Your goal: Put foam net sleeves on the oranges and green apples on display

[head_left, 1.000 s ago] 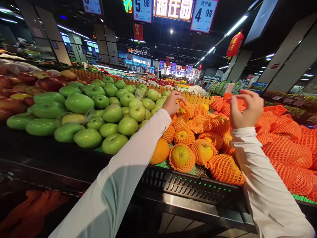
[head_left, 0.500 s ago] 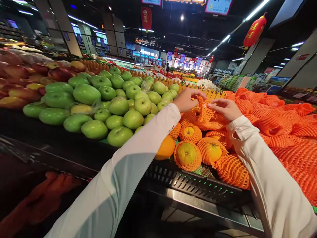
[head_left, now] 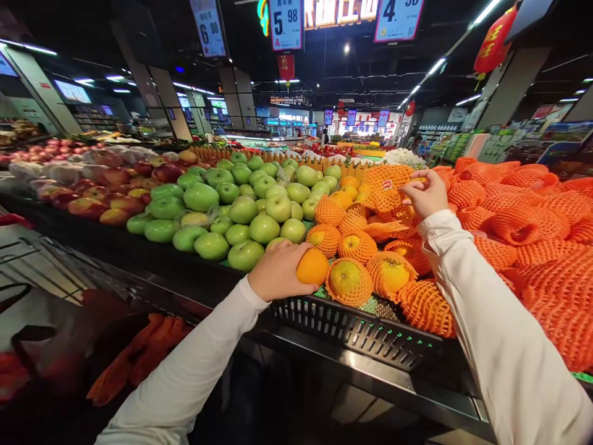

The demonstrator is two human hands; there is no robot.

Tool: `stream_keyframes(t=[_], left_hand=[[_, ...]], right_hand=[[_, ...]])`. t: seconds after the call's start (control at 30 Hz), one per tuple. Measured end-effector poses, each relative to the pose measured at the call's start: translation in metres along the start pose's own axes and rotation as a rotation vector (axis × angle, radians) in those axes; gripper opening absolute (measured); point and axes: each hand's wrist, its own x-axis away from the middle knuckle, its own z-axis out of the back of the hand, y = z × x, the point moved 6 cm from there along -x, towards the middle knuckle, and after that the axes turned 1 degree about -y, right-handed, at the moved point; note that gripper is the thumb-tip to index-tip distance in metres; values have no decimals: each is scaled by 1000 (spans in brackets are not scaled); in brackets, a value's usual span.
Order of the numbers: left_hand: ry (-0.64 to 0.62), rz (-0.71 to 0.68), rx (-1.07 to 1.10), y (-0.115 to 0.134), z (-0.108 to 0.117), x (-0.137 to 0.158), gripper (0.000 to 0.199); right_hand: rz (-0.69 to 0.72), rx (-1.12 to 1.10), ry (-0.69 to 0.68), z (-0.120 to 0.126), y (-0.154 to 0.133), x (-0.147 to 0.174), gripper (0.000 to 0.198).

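Note:
Near the front edge of the black crate, my left hand (head_left: 280,270) is closed around a bare orange (head_left: 312,267), palm to its left side. Farther back and to the right, my right hand (head_left: 425,193) pinches the edge of an orange foam net sleeve (head_left: 385,185) with a small round sticker. The sleeve hangs spread out above the pile, and it partly hides what lies behind it. Between the hands sit oranges in foam nets, among them a netted orange (head_left: 348,282) right beside the bare one.
Green apples (head_left: 245,210) are heaped at left, red apples (head_left: 111,179) beyond them. Fruit in reddish foam nets (head_left: 523,216) fills the right. The slotted black crate (head_left: 361,334) borders the front. A wire shopping cart (head_left: 41,259) stands at lower left.
My left hand has let go of the foam net sleeve and come down leftward onto the bare orange. My right hand still holds the sleeve, now spread out. The view has shifted left.

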Motion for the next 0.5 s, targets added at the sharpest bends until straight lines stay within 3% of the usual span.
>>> stream_keyframes(t=[0.13,0.3,0.4,0.5], left_hand=[[166,-31,85,-6,8,-1,73],[629,-142,260,6,59,-15,69],[777,-237,328,31,75,-65,77],[673,-297,372,57,64,-133,80]], right_hand=[[62,0,82,4,-3,0,37],[98,8,235,15,2,-5,29],[65,18,319,20,2,-3,26],[12,-18,346,22,-2,4,28]])
